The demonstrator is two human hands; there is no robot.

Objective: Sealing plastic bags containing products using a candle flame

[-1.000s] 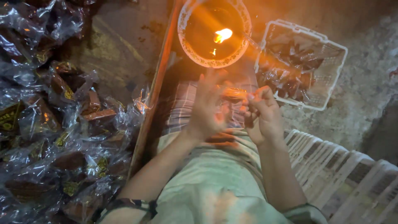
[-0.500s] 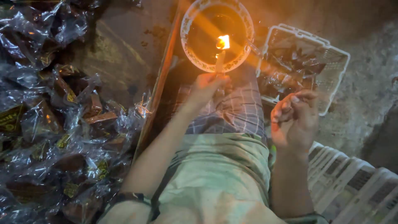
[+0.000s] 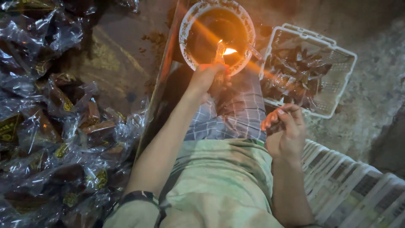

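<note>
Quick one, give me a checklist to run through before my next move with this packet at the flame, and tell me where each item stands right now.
1. Left hand has a grip on the packet: ok, its top edge is at the flame.
2. Flame lit inside the round bowl: ok.
3. Fingers clear of the flame: ok, they sit below it.
4. Right hand free: cannot tell, fingers are curled.
5. White basket within reach: ok, it stands just past the right hand.
6. Packet edge sealed: cannot tell, glare hides it.
</note>
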